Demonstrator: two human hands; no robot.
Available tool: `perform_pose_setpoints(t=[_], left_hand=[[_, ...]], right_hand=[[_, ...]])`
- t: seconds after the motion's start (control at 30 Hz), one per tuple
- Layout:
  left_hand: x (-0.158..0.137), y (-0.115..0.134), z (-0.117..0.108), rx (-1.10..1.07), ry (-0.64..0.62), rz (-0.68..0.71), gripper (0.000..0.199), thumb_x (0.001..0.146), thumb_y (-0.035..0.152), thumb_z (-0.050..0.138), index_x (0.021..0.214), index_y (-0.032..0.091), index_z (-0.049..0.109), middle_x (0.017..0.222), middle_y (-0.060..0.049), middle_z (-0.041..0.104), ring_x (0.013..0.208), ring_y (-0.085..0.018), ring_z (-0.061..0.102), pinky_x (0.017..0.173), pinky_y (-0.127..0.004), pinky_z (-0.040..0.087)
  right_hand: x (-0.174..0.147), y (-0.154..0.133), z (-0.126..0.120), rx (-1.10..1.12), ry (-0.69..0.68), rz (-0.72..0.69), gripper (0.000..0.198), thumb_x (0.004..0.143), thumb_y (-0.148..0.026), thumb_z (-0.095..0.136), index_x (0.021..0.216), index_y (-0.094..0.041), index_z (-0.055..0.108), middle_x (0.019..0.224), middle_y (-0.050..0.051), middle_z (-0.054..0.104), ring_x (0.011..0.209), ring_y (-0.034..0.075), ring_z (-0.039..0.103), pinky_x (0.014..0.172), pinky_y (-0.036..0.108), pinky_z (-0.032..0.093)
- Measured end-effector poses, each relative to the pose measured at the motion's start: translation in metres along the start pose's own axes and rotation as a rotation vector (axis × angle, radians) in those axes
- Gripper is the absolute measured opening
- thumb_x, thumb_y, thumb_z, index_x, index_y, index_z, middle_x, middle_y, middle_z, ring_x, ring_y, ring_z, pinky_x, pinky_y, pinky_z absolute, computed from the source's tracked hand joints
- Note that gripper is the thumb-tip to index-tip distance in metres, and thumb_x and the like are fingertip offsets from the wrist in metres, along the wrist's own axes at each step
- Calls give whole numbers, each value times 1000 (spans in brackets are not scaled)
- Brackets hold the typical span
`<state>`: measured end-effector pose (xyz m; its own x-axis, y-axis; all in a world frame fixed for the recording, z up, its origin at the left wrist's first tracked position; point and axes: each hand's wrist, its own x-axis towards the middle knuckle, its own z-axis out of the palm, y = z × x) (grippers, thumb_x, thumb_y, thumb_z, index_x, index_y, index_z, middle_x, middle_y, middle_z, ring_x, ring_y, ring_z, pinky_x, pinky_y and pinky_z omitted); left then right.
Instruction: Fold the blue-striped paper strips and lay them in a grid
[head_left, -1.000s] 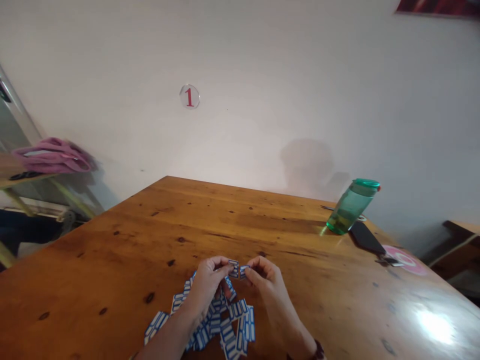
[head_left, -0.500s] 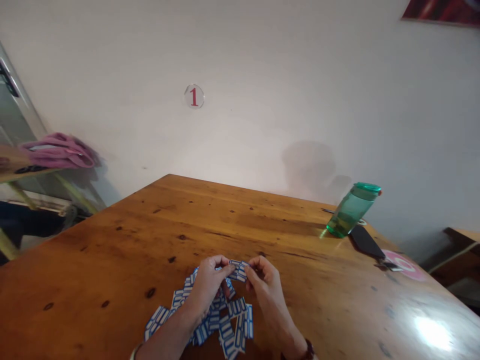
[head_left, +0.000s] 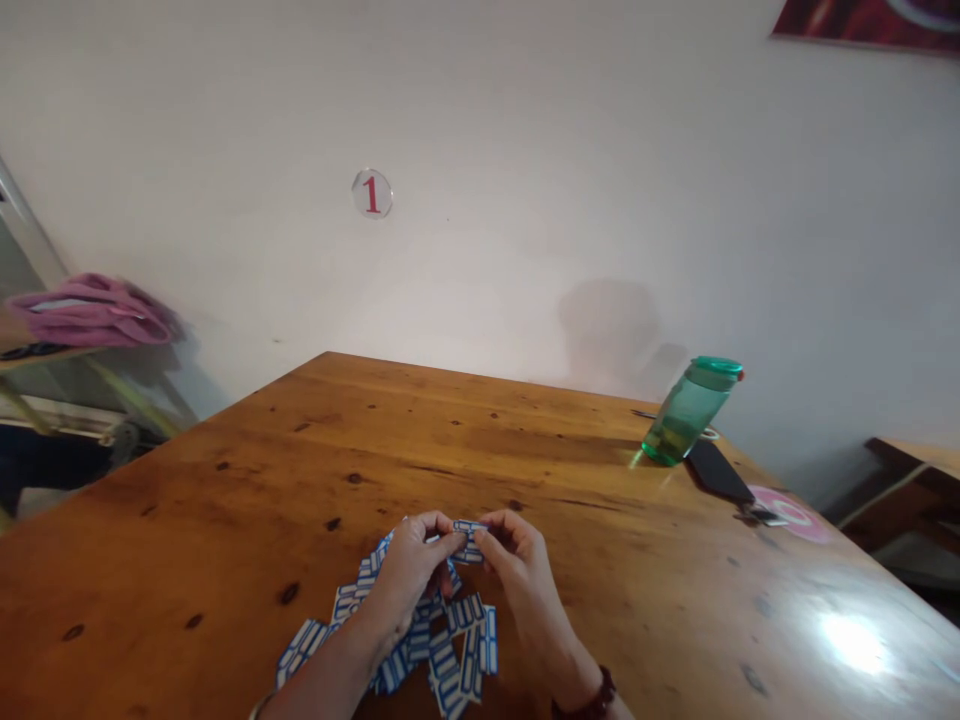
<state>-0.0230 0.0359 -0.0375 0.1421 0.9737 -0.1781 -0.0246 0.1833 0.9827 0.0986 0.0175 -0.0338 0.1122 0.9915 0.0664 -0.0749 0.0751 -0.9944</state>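
Note:
Between my two hands is a small rectangular blue-and-white label sheet (head_left: 469,540), printed with blue-framed white boxes. My left hand (head_left: 416,555) pinches its left side between thumb and fingers. The right edge is pinched by my right hand (head_left: 514,555), whose thumb lies on the front. I cannot make out whether it is one sheet or a thin stack. Beneath and beside my left forearm, a loose pile of similar label sheets (head_left: 442,665) is spread on the table, partly hidden by that arm.
The wooden table (head_left: 262,500) runs to the white wall. A green bottle (head_left: 690,410) stands at the back right. Beside it lie a black phone (head_left: 718,470), keys (head_left: 761,512) and a pink disc (head_left: 799,518). Pink cloth (head_left: 94,310) rests on another table to the left.
My right hand has come closer to my left, and the label pieces, angled apart before, now lie aligned. The view has turned slightly right.

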Motion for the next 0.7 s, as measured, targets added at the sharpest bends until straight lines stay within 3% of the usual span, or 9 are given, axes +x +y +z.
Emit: perform_pose_setpoints(t=[0.23,0.43,0.7], left_hand=[[-6,4,-1,-29,-129,-15,30,66,45,57,57,17,51,28,8,40,24,-6,35,30,-17,17],[-6,6,-2,-28,-80,-6,30,66,43,56,55,16,54,28,8,38,23,-5,32,31,-19,15],[-7,8,0,-24,-114,-16,32,65,46,58,53,16,53,26,7,40,23,-6,32,32,-19,15]], right_hand=[[0,2,-3,42,31,33,22,65,-35,62,60,-15,52,49,-6,44,47,8,38,46,20,30],[3,3,-5,31,39,24,24,63,-36,61,57,-16,50,48,-6,41,45,8,34,44,20,27],[2,4,-2,-21,45,2,23,63,-36,60,57,-15,51,51,-4,46,49,9,38,47,21,30]])
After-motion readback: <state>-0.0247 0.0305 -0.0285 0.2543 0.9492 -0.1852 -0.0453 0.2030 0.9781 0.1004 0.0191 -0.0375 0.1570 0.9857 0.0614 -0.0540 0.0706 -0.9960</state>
